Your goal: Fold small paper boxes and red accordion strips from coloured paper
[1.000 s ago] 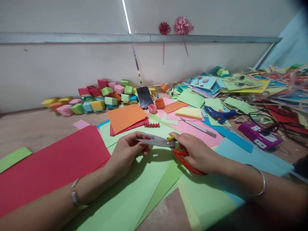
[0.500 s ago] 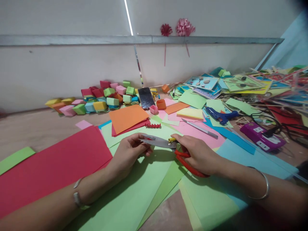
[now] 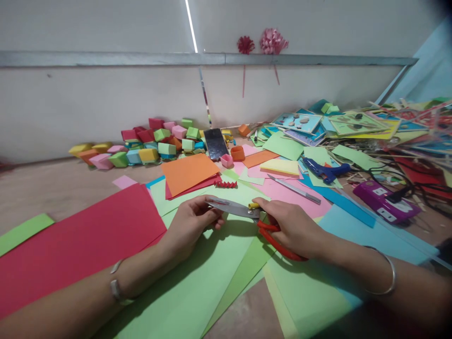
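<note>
In the centre, my right hand (image 3: 291, 223) is closed on the red handles of a pair of scissors (image 3: 235, 208), whose blades point left. A small yellow paper roll (image 3: 253, 205) shows between my right thumb and the blades. At the blade tips my left hand (image 3: 194, 219) is closed, thumb against fingers, around something too small to make out. Below both hands lie light green sheets (image 3: 201, 278). Just beyond them rest a red zigzag paper strip (image 3: 226, 184) and orange paper (image 3: 189, 172).
Red sheets (image 3: 81, 235) lie at the left. Several folded paper boxes (image 3: 141, 153) and a phone (image 3: 216, 144) stand near the wall. To the right are a cutter (image 3: 294, 189), a blue glue gun (image 3: 326, 170) and a purple power strip (image 3: 384, 201).
The scissor blades have closed together at my left fingertips. Both hands stay in nearly the same place, and the view has shifted very slightly.
</note>
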`<move>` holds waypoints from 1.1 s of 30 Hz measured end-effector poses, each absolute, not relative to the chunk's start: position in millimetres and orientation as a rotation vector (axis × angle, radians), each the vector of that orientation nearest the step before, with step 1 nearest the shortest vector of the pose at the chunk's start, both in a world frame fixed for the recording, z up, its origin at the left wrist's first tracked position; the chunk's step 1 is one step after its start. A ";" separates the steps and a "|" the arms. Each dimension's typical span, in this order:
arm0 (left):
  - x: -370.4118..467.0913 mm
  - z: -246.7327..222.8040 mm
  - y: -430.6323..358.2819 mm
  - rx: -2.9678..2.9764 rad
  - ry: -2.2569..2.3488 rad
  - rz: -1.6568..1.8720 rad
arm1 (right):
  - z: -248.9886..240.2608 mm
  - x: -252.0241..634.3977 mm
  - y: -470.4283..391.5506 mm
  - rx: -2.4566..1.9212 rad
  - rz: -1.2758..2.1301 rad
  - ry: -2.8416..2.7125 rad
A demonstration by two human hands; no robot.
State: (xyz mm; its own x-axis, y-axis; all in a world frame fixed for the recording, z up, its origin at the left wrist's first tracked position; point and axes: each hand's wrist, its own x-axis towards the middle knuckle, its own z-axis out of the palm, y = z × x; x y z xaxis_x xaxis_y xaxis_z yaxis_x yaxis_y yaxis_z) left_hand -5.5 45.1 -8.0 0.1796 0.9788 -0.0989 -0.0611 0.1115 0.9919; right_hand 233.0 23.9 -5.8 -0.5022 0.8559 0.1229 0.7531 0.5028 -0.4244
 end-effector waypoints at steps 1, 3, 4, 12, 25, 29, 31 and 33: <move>-5.6 -8.5 45.2 1.158 1.074 1.034 | -5.2 233.0 24.0 -1.361 0.442 -2.435; -5.9 -9.4 45.4 1.151 1.065 1.030 | -3.7 232.8 24.0 -1.383 0.419 -2.437; -6.0 -9.6 45.4 1.146 1.065 1.030 | -3.0 232.5 23.8 -1.388 0.414 -2.437; -4.1 -5.8 45.9 1.086 1.116 1.002 | 10.6 233.5 25.2 -1.459 0.548 -2.247; -6.9 -1.5 44.8 1.244 1.310 0.894 | 96.5 324.7 140.1 -2.053 0.133 -1.612; -7.0 3.3 41.6 1.315 1.332 0.852 | 94.7 344.2 188.7 -2.178 -0.031 -1.697; -7.2 0.3 42.1 1.312 1.315 0.870 | 90.6 349.7 201.5 -2.202 -0.047 -1.763; -7.4 -5.2 43.5 1.308 1.293 0.899 | 85.3 352.5 207.4 -2.199 -0.037 -1.825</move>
State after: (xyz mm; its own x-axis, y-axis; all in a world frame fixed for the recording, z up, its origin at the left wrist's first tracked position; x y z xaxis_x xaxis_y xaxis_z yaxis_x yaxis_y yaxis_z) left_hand -7.4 43.5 -5.2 0.1368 0.9788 -0.1524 0.1986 0.1236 0.9722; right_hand 352.5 207.4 85.3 0.2006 0.9593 0.1986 0.9667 -0.1609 -0.1991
